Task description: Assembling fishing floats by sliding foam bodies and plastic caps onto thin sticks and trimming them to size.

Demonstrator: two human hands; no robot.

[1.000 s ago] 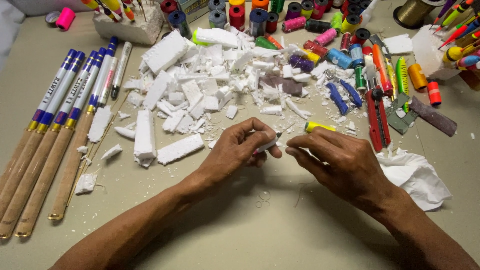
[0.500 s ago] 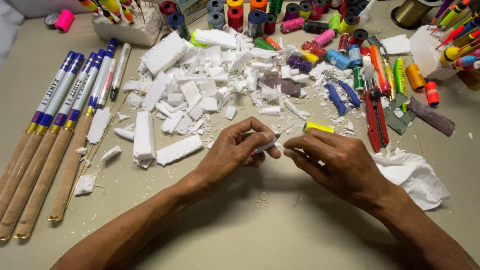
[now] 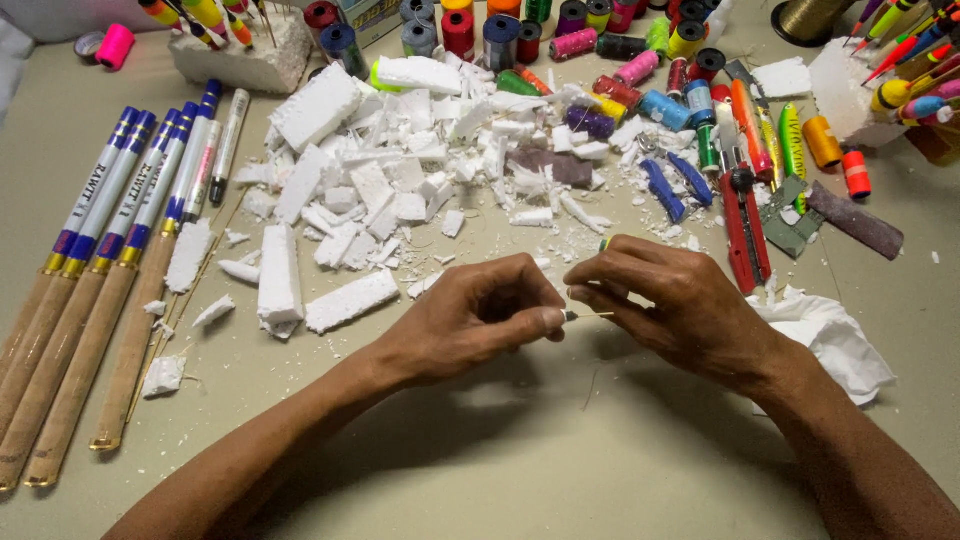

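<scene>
The thin pale stick, a fine rod no thicker than a wire, lies level between the two hands, raised just above the beige tabletop. The left hand pinches its near end between thumb and fingertips. The right hand is closed over the other end, and a small yellow-green tip shows above its knuckles; whether that tip belongs to the stick or to a separate piece cannot be told from this view.

Risks, as judged:
- The stick looks slender enough to bend or snap if the two hands pull or twist against each other.
- A pinch grip on so fine a rod could slip, and a dropped stick would be hard to find among the broken white foam pieces heaped just beyond the hands.
- The red-handled utility knife lies near the right hand; a careless sweep of the wrist might meet it.
- The crumpled white tissue sits against the right wrist and could drag or catch.
- The coloured thread spools along the far edge stand close together and would roll if knocked.
- The cork-handled rods with blue bands at the left lie well apart from the work and pose little concern.
</scene>
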